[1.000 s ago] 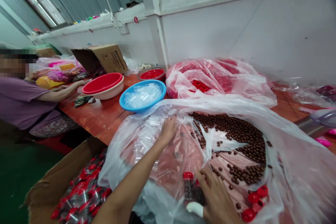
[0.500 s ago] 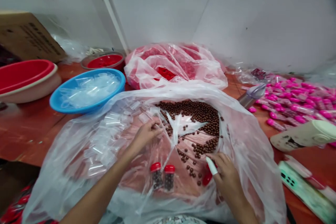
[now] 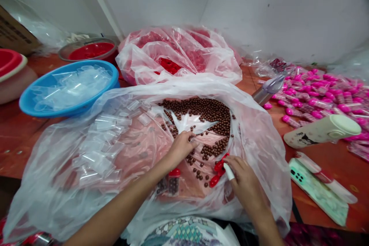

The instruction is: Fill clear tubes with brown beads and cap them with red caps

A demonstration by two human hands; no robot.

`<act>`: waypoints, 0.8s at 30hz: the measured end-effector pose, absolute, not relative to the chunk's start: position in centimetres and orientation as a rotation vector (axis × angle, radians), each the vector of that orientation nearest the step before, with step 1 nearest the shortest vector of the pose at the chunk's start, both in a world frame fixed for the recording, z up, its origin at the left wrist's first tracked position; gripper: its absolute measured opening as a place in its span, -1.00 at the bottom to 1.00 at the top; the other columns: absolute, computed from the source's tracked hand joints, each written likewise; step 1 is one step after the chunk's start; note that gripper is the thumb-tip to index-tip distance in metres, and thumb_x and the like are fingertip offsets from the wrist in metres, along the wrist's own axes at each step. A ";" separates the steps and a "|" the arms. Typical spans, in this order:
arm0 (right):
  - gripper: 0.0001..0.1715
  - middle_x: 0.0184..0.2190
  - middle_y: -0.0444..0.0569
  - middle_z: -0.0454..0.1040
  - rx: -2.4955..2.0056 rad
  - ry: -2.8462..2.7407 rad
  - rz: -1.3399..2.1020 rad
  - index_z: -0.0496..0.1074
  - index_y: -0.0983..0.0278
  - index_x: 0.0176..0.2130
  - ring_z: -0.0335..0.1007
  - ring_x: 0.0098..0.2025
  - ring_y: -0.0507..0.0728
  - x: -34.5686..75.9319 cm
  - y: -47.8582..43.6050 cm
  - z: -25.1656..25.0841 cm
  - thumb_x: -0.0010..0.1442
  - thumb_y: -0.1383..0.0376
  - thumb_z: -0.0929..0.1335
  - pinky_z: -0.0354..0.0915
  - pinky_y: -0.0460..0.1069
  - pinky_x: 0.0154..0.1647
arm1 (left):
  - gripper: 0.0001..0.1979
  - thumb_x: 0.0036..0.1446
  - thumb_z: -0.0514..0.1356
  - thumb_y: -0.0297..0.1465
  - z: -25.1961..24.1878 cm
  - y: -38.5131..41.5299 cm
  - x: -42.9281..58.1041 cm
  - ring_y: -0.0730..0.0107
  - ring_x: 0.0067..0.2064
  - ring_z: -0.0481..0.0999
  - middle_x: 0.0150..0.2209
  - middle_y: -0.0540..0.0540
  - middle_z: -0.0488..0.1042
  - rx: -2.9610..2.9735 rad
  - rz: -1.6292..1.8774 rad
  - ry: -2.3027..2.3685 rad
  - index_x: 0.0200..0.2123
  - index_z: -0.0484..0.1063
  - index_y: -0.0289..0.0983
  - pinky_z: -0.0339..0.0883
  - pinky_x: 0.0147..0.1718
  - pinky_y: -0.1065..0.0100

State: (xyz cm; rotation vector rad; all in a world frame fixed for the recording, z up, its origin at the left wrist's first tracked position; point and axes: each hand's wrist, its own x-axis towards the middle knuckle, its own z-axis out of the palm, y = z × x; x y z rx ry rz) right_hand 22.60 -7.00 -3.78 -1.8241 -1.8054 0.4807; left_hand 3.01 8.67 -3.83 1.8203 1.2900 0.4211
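Note:
A large clear plastic bag (image 3: 259, 138) lies open on the table and holds small brown balls (image 3: 207, 111) and empty clear tubes (image 3: 115, 130). My left hand (image 3: 180, 148) reaches into it, fingers pinched on a small clear tube at the edge of the brown balls. My right hand (image 3: 245, 180), with a white cot on one finger, rests on loose red caps (image 3: 217, 169) and pinches at them. Two filled tubes with red caps (image 3: 173, 180) stand just under my left wrist.
A blue bowl (image 3: 31, 103) of clear tubes and a red bowl (image 3: 90, 50) sit at left. A bag of red caps (image 3: 178, 57) lies behind. Pink-capped tubes (image 3: 317, 96), a cream bottle (image 3: 319, 132), a phone (image 3: 317, 190) and a grey bottle (image 3: 266, 90) lie at right.
The view has swung down and right. My left hand moved from the clear tubes toward the brown balls; my right hand let go of the filled tubes and shifted onto the red caps.

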 end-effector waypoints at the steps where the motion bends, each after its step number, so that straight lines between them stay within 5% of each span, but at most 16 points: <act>1: -0.45 -0.09 0.01 0.38 -1.819 -1.835 0.477 0.34 0.19 -0.03 0.28 -0.02 0.19 22.6 -7.0 -3.9 0.01 0.54 0.18 0.27 0.14 -0.02 | -0.74 -0.08 0.21 -0.39 -4.2 8.7 3.2 0.30 -0.29 0.45 -0.33 -0.09 0.50 1.784 0.422 1.292 -0.25 0.50 -0.31 0.26 -0.29 0.37; 8: -0.34 -0.06 0.02 0.36 -1.836 -1.898 0.446 0.33 0.20 0.01 0.27 0.01 0.19 22.7 -7.2 -4.1 -0.06 0.58 0.17 0.29 0.16 0.01 | -0.66 -0.08 0.25 -0.29 -5.6 7.5 5.3 0.33 -0.39 0.46 -0.42 -0.04 0.51 1.735 0.378 1.200 -0.19 0.49 -0.27 0.25 -0.39 0.41; 17: -0.30 -0.06 0.00 0.36 -1.814 -1.877 0.458 0.33 0.18 0.01 0.27 0.02 0.17 22.9 -7.5 -3.9 -0.10 0.59 0.16 0.29 0.15 0.02 | -0.75 -0.09 0.24 -0.40 -5.3 6.8 7.5 0.32 -0.29 0.47 -0.32 -0.03 0.55 1.721 0.410 1.017 -0.27 0.54 -0.25 0.26 -0.24 0.37; 24: -0.44 -0.13 0.01 0.38 -1.829 -1.792 0.516 0.32 0.22 -0.06 0.29 -0.03 0.17 22.8 -7.6 -3.9 -0.03 0.58 0.15 0.28 0.14 0.00 | -0.78 -0.13 0.24 -0.46 -5.6 7.5 7.9 0.34 -0.32 0.47 -0.37 -0.02 0.55 1.566 0.356 0.947 -0.32 0.55 -0.29 0.30 -0.26 0.37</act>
